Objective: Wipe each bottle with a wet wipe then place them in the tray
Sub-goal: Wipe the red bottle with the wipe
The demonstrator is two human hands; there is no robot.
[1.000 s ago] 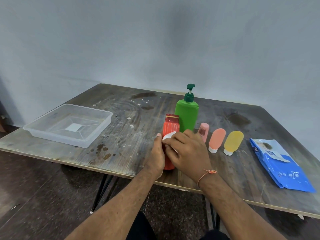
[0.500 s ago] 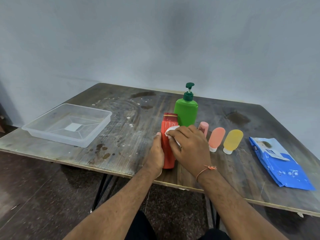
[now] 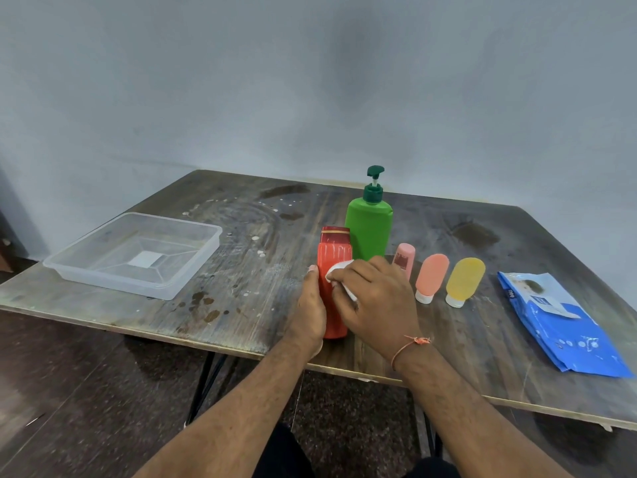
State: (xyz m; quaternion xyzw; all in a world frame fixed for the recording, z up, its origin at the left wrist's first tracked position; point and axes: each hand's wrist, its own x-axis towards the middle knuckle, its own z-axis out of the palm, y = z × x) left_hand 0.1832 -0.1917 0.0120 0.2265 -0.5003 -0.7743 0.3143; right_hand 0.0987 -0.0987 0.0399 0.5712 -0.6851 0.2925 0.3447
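- Head view: your left hand (image 3: 310,305) grips red bottle (image 3: 333,267), upright on table (image 3: 241,305).
- Your right hand (image 3: 375,301) presses bunched wet wipe (image 3: 339,270) against it.
- Tray (image 3: 193,270) well apart, left.

The red bottle (image 3: 333,270) with a dark red cap stands up straight, and the left hand (image 3: 310,310) grips its side. The right hand (image 3: 375,300) presses a white wet wipe (image 3: 339,270) on its front. Just behind the grip stands a tall green pump bottle (image 3: 368,229). To its right stand three small tubes, pink (image 3: 404,258), peach (image 3: 431,277) and yellow (image 3: 463,281). The clear tray (image 3: 138,255) sits well off to the left.
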